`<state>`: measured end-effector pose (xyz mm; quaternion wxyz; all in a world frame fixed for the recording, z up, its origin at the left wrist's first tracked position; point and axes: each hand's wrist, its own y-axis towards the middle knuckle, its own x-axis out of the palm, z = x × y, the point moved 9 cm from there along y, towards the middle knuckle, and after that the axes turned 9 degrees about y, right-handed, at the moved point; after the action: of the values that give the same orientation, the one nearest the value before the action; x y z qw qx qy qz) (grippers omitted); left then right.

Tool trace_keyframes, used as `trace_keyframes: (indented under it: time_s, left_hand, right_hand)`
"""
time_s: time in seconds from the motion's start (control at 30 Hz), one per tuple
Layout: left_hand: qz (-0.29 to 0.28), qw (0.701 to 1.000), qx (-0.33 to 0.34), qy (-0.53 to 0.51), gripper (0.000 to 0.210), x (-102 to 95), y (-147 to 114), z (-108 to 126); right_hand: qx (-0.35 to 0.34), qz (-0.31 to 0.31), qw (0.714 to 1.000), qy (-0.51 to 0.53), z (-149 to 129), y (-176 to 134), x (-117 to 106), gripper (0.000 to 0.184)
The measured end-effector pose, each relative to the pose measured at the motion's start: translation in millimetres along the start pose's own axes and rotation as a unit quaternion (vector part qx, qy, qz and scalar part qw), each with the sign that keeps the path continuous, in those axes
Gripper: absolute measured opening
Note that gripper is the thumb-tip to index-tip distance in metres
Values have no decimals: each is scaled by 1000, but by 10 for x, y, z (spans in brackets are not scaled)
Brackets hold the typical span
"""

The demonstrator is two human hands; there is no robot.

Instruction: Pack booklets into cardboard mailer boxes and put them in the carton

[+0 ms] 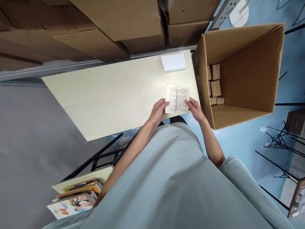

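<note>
An open book (176,95) with printed pages is held over the near right part of a pale table (114,92). My left hand (159,109) grips its left edge, the thumb lying on the left page. On the opposite side my right hand (194,108) pinches the right edge, its thumb on the right page. Both hands are closed on the book, and the fingers beneath it are hidden. Farther back on the table lies a white rectangular block (173,62), perhaps a stack of paper or a box.
Right of the table stands a large open cardboard box (247,70) with several small cartons (215,88) inside. Closed cardboard boxes (133,19) line the far side. At lower left, a stack of books and magazines (73,203) sits on a pale surface (102,173).
</note>
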<state>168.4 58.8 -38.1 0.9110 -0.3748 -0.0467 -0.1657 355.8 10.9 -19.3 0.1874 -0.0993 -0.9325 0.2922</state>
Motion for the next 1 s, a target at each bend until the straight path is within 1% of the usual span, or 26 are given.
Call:
trace_keyframes:
  time_s: [0.07,0.13,0.2,0.3,0.47,0.67,0.8,0.9,1.0]
  left_hand:
    - [-3,998,-19,-58,26,-117,-104,48]
    - [-25,995,-29,-94,23,-159,-220,123]
    - [-46,992,-35,-111,30,-157,-334,200]
    - [-58,990,-35,-127,38,-149,-467,290]
    - [-65,986,-27,-151,40,-172,-554,352]
    - [-58,987,-24,-148,38,-230,-570,326]
    - [-54,990,-21,-129,37,-242,-571,285]
    - [-58,992,-15,-108,39,-221,-534,205]
    - [-65,995,-4,-76,45,-161,-452,43]
  right_hand:
    - [18,7,1000,5,-32,-60,-9,61]
    - [34,1,999,13,-72,-119,20,58]
    - [38,-11,999,19,-138,-169,75,55]
    - [30,-38,999,23,-255,-225,179,55]
    - [8,-80,997,15,-406,-284,303,59]
    - [4,-86,996,-2,-423,-337,331,60]
    - [6,-87,996,-10,-377,-339,298,61]
    - [10,-75,997,-24,-293,-300,220,65]
    - [30,-59,997,-38,-120,-254,118,75]
